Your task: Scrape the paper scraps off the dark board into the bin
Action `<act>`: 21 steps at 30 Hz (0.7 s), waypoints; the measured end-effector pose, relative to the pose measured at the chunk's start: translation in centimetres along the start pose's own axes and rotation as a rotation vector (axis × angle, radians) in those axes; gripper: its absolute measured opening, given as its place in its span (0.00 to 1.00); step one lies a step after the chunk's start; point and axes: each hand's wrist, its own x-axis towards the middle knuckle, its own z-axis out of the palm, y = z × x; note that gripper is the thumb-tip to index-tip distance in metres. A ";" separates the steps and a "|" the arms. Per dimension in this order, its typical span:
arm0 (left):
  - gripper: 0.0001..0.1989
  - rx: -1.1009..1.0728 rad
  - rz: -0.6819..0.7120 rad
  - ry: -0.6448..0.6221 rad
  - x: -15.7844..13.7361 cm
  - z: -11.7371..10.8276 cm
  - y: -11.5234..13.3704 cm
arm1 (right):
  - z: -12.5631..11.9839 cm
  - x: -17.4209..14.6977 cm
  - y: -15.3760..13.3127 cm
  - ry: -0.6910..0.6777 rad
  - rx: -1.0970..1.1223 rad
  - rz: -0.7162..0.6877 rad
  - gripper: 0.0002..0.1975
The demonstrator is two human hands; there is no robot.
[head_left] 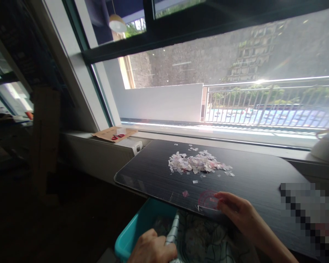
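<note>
My right hand (242,212) pinches a clear half-round protractor (207,199) with red markings at the table's near edge. Small paper scraps lie next to it, one of them a pinkish piece (185,194). Farther back on the dark table (252,168) spreads a heap of small cut paper pieces (197,162), white with some pink. Below the edge, my left hand (153,247) is closed on the rim of a checked cloth bag (174,230). Pale scraps show dimly inside the bag. Beside it stands a teal bin (126,237), partly hidden by the table and my left hand.
Red-handled scissors (117,137) rest on brown cardboard (105,134) on the sill, near a white radiator (130,145). A large window (167,106) runs behind the table. A pale rounded object (327,146) sits at far right. Part of the right side is pixelated.
</note>
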 end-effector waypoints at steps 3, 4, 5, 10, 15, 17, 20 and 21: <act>0.06 -0.005 -0.001 0.004 0.0 -0.2 0.0 | 0.1 -0.3 -0.2 -0.044 0.021 -0.002 0.16; 0.05 -0.009 0.011 0.005 0.0 -0.2 -0.1 | 0.2 -0.4 -0.3 -0.033 0.026 -0.001 0.16; 0.05 -0.014 0.027 0.006 0.0 -0.2 -0.1 | 0.2 -0.4 -0.3 -0.009 0.027 0.000 0.17; 0.06 0.052 0.053 0.021 -0.3 1.4 -0.1 | 0.7 0.1 -0.3 0.049 -0.032 -0.027 0.18; 0.15 0.192 0.201 0.114 0.6 3.8 0.5 | 1.8 1.3 -1.2 0.062 -0.197 -0.138 0.17; 0.17 0.196 0.250 0.162 1.2 4.1 0.7 | 2.2 1.8 -1.8 0.062 -0.261 -0.179 0.17; 0.17 0.186 0.257 0.222 1.7 4.0 1.0 | 2.9 2.2 -2.6 0.071 -0.337 -0.205 0.17; 0.17 0.184 0.252 0.224 1.8 3.8 1.1 | 3.2 2.3 -2.6 0.065 -0.347 -0.208 0.17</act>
